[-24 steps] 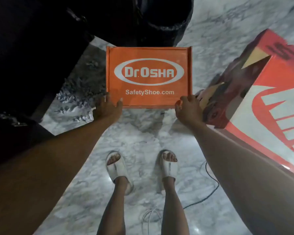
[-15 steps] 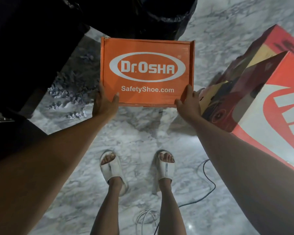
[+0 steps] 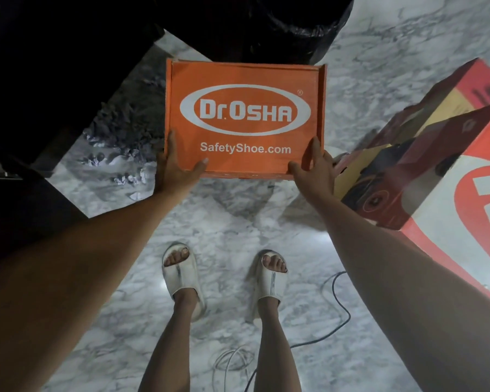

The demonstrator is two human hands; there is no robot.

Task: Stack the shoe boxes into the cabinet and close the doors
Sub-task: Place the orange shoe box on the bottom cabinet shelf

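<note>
An orange shoe box [image 3: 245,80] printed "Dr.OSHA SafetyShoe.com" is held level above the marble floor, in front of me. My left hand [image 3: 176,168] grips its near left corner, thumb on the lid. My right hand [image 3: 314,165] grips its near right corner. A stack of other shoe boxes stands at the right: a big red and white box [image 3: 464,199] and a dark red and yellow box [image 3: 393,176] beside it. The dark cabinet [image 3: 26,108] fills the left side; its inside is too dark to see.
A black plastic bag [image 3: 280,26] sits on the floor behind the orange box. Cables [image 3: 337,315] lie on the marble floor near my feet in white slippers [image 3: 181,275]. The cabinet's dark edge runs along the left.
The orange box has risen closer to the camera and looks larger. Both hands have slid further up its near corners, and the red and white box sits further right in view.
</note>
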